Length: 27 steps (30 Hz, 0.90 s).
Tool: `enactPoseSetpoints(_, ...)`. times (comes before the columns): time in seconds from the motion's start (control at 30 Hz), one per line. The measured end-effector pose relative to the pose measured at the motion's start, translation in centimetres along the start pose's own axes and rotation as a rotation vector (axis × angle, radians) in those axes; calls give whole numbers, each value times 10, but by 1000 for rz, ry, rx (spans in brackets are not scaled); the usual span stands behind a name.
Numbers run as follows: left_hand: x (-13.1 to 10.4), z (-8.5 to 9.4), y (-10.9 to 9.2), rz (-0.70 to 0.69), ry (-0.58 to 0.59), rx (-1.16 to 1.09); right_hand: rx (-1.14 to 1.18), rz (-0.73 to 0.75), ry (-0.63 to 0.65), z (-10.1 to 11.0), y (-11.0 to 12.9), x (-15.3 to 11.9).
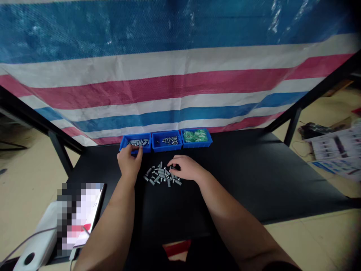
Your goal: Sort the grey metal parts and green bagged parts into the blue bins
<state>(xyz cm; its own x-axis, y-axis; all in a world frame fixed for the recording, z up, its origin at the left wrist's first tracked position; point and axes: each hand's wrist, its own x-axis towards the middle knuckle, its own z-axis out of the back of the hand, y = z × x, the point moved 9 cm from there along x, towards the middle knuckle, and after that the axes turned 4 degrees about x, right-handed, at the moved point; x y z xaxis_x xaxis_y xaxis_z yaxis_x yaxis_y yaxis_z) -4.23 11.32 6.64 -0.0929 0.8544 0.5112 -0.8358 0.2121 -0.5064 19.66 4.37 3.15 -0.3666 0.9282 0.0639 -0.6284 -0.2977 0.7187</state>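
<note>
My left hand reaches to the front edge of the left blue bin, which holds grey cylindrical pieces. Its thumb and fingers curve inward; whether they pinch a piece is hidden. My right hand is over the right side of a loose pile of grey cylinders and small screws on the black table. The fingers of that hand are bent toward the pile, with a gap between thumb and index finger. Screws fill part of the middle blue bin. Green-and-clear packets lie in the right blue bin.
The bins stand along the back edge of the black table, against a striped tarp. A pixelated screen and a white device with cables are at the lower left. Dark metal posts flank the table.
</note>
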Motion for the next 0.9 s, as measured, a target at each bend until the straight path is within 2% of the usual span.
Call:
enactPoseSetpoints(0.1, 5, 0, 6, 54, -63, 92, -57, 5, -39, -4, 5, 4)
enactPoseSetpoints(0.23, 5, -7, 4, 97, -43, 119, -96, 33, -71, -4, 7, 7)
enactPoseSetpoints(0.37, 1, -2, -8, 44, -63, 95, -92, 44, -118, 2, 3, 7)
enactPoseSetpoints(0.43, -1, 4, -18, -30, -67, 43, -68, 63, -148, 6, 3, 7)
enactPoseSetpoints(0.5, -4, 0, -35, -175, 44, -83, -5, 89, -180, 10, 4, 7)
enactPoseSetpoints(0.57, -14, -11, -56, -351, 272, -242, 93, 126, -255, 16, 5, 9)
enactPoseSetpoints(0.67, -34, -27, -74, -485, 597, -340, 268, 173, -528, 35, 3, 10)
enactPoseSetpoints(0.73, -41, -35, -73, -488, 702, -299, 348, 186, -672, 42, 1, 8)
enactPoseSetpoints(0.8, -43, -40, -67, -472, 764, -239, 322, 200, -680, 42, 6, 10)
enactPoseSetpoints(0.9, -45, -46, -58, -441, 839, -191, 112, 244, -482, 27, 25, 15)
